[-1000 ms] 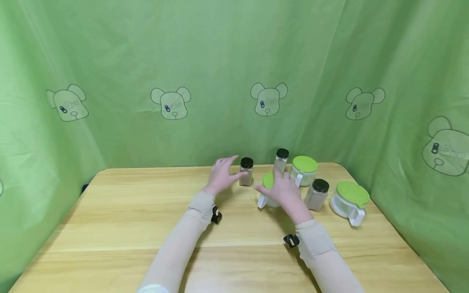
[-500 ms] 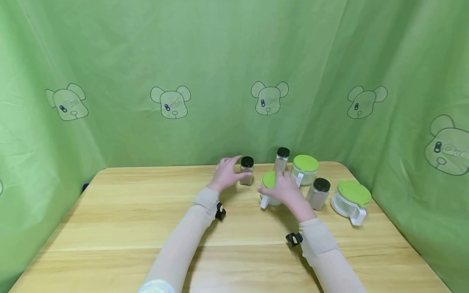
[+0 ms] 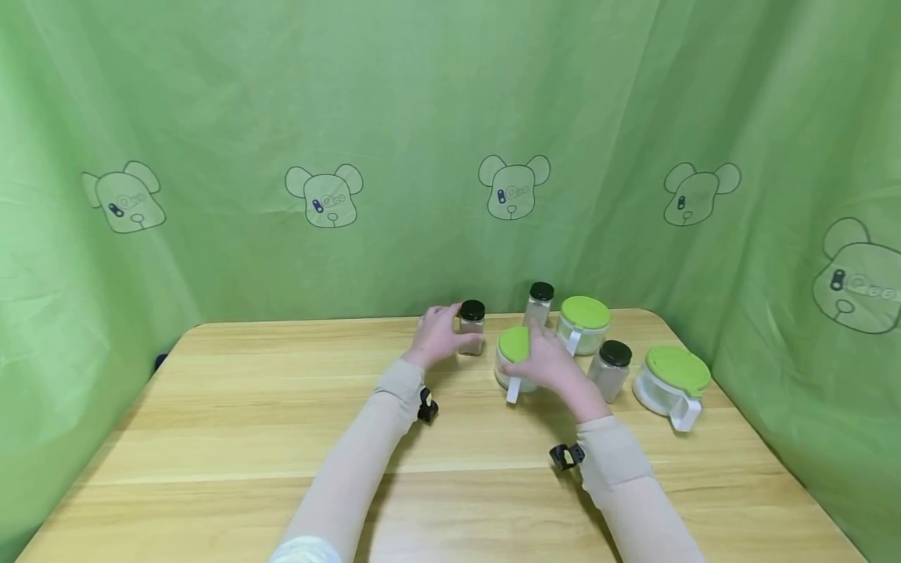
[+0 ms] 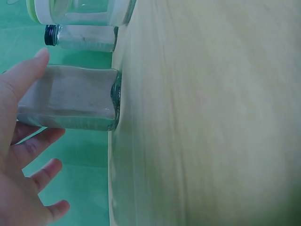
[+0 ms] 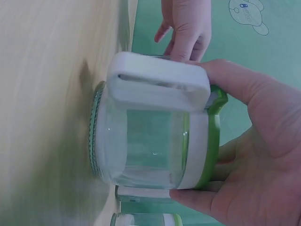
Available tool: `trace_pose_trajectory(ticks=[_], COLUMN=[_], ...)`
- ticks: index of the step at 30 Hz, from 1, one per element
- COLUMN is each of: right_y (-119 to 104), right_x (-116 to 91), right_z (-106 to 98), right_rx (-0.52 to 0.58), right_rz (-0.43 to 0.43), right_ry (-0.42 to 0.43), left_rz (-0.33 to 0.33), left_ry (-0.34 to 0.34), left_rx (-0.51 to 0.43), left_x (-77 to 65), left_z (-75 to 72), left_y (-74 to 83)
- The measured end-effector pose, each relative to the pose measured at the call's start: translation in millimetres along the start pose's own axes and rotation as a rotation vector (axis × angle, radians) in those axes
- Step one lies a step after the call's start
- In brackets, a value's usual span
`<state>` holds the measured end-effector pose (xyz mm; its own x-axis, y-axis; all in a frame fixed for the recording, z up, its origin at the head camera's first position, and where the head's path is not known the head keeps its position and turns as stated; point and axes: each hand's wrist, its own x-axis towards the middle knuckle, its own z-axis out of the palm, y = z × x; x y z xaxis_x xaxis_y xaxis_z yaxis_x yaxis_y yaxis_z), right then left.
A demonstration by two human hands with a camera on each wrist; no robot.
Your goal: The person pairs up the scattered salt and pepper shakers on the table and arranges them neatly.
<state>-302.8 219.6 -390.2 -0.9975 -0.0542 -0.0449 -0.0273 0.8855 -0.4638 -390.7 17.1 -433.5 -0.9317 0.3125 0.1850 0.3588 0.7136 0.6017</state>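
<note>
My left hand (image 3: 438, 336) is at a square glass jar (image 3: 472, 332) with a black screw lid, near the table's back edge. In the left wrist view, the thumb lies along one side of that glass jar (image 4: 70, 96) and the fingertips along the other; its lid is behind the hand. My right hand (image 3: 552, 361) grips a round glass seasoning pot (image 3: 512, 352) with a green lid and white handle. The right wrist view shows thumb and fingers around the lid end of this seasoning pot (image 5: 150, 141), with its handle (image 5: 155, 82) beside the thumb.
Behind and right of my right hand stand a second black-lidded jar (image 3: 539, 305), another green-lidded pot (image 3: 586, 317), a third black-lidded jar (image 3: 611, 371) and, farthest right, a green-lidded pot (image 3: 673, 383). A green curtain (image 3: 422, 258) borders the wooden table (image 3: 246, 407).
My left hand has moved right and its fingers have closed in on the black-lidded jar. My right hand has turned the seasoning pot, so its handle has swung right.
</note>
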Motion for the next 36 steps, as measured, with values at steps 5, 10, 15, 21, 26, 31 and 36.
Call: trace_pose_trajectory(ticks=[5, 10, 15, 21, 26, 31, 36], right_y=[0, 1, 2, 2, 3, 5, 6], right_x=[1, 1, 2, 4, 6, 9, 9], right_z=[1, 7, 11, 12, 13, 14, 14], right_rx=[0.009, -0.017, -0.035, -0.039, -0.043, -0.037, -0.027], right_rz=[0.000, -0.010, -0.014, -0.018, -0.025, -0.026, -0.027], right_ry=[-0.021, 0.013, 0.060, 0.080, 0.086, 0.094, 0.100], left_rz=[-0.023, -0.021, -0.014, -0.009, -0.020, -0.014, -0.006], left_ry=[0.005, 0.005, 0.011, 0.039, 0.054, 0.073, 0.086], left_rx=[-0.004, 0.000, -0.004, -0.019, -0.025, -0.015, -0.023], left_x=[2.3, 4.4, 5.6, 5.5, 3.1, 0.6, -2.5], left_z=[0.3, -0.2, -0.9, -1.1, -1.2, -2.1, -4.2], left_y=[-0.6, -2.3, -4.5, -6.3, -6.5, -7.0, -8.0])
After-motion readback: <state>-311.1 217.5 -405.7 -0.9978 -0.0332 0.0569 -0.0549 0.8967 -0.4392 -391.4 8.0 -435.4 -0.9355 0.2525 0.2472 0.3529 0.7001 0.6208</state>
